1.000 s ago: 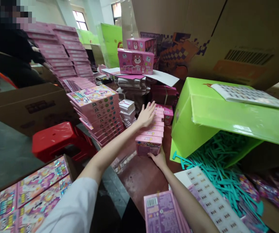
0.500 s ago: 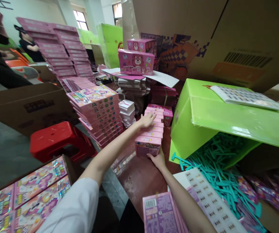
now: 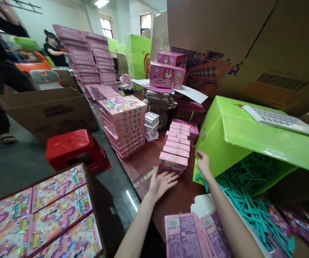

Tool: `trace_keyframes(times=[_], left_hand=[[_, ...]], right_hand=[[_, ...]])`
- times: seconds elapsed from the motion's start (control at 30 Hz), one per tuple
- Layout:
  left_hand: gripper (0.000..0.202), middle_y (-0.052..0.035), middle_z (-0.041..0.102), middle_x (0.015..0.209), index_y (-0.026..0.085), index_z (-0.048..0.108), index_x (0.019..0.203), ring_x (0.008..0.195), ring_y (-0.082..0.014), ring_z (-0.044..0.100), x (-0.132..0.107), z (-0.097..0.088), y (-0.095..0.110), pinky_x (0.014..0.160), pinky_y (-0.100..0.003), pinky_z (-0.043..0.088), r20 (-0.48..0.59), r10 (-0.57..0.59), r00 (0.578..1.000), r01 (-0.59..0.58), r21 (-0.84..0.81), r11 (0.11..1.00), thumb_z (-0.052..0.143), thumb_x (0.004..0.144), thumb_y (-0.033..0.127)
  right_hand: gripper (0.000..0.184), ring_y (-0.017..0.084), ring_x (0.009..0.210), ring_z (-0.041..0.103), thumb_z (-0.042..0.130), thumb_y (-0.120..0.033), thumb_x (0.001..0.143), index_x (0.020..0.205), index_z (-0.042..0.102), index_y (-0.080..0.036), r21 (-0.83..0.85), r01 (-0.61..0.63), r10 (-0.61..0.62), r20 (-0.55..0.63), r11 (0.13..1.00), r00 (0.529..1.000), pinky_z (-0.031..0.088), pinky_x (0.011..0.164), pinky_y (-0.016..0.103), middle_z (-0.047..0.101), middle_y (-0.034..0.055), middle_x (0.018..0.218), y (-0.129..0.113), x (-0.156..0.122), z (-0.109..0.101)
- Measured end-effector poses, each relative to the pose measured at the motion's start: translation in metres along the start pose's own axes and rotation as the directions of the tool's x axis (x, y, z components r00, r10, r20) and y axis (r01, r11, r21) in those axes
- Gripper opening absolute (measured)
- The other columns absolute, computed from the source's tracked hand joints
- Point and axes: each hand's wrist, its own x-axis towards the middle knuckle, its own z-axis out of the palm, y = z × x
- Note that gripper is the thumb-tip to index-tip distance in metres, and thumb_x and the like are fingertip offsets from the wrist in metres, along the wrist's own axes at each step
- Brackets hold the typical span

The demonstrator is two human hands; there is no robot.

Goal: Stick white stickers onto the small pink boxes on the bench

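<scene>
A row of small pink boxes [image 3: 176, 147] stands on the dark red table [image 3: 149, 157], running away from me. My left hand [image 3: 161, 182] is open with fingers spread, its tips against the front of the nearest box [image 3: 172, 163]. My right hand [image 3: 204, 163] hovers just right of that box, at the lower edge of a tipped green carton [image 3: 237, 132], fingers loosely apart and holding nothing. Teal plastic pieces [image 3: 247, 193] spill out of the carton. Flat pink packs [image 3: 189, 234] lie close to me under my right forearm.
A tall stack of pink game boxes [image 3: 124, 125] stands left of the row. A red stool [image 3: 75, 148] and a brown carton [image 3: 47, 111] sit on the floor to the left. A box of pink packs [image 3: 41, 211] is at bottom left. People stand at far left.
My left hand drew back from the far end of the box row to its near end. My right hand left the front box and moved right toward the green carton. The view shifted.
</scene>
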Motion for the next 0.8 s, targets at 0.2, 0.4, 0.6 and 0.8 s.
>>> trace_keyframes(times=[0.2,0.4,0.6,0.8], left_hand=[[0.097,-0.0324,0.031,0.146,-0.002,-0.006,0.147,0.131,-0.0358,0.042,0.022,0.014,0.022,0.104,-0.055,0.037,0.196,0.038,0.98,0.008,-0.232,0.973,0.018,0.085,0.069],[0.1,-0.0295,0.02,0.152,-0.004,0.005,0.147,0.139,-0.0381,0.028,0.03,0.008,0.019,0.102,-0.055,0.041,0.261,0.051,0.964,0.066,-0.42,0.905,0.013,0.082,0.072],[0.077,-0.0185,0.026,0.153,0.013,0.02,0.149,0.141,-0.0407,0.021,0.045,0.004,0.025,0.092,-0.064,0.043,0.055,-0.115,0.992,0.128,-0.387,0.913,0.023,0.088,0.06],[0.066,-0.0213,0.056,0.128,0.012,0.042,0.136,0.124,-0.0422,0.047,0.007,-0.016,0.022,0.082,-0.066,0.047,-0.07,-0.078,0.995,0.065,-0.168,0.984,0.044,0.083,0.052]], right_hand=[[0.052,0.023,0.136,0.036,0.033,-0.027,0.09,0.138,0.044,-0.01,-0.488,0.294,-0.193,0.246,0.822,0.95,0.022,0.115,0.045,0.043,0.0125,0.145,-0.075,0.125,0.045],[0.054,0.037,0.129,0.042,0.054,-0.043,0.085,0.115,0.061,0.001,-0.624,0.263,-0.051,0.337,0.736,0.94,0.003,0.113,0.055,0.056,0.0277,0.126,-0.071,0.166,0.095],[0.057,0.034,0.121,0.05,0.058,-0.049,0.081,0.113,0.063,-0.002,-0.607,0.242,-0.034,0.332,0.757,0.942,0.011,0.112,0.05,0.061,0.0246,0.119,-0.071,0.169,0.092],[0.053,0.032,0.101,0.059,0.063,-0.062,0.069,0.09,0.069,-0.014,-0.42,0.189,-0.109,0.207,0.888,0.972,0.04,0.092,0.041,0.069,0.0157,0.095,-0.082,0.132,0.094]])
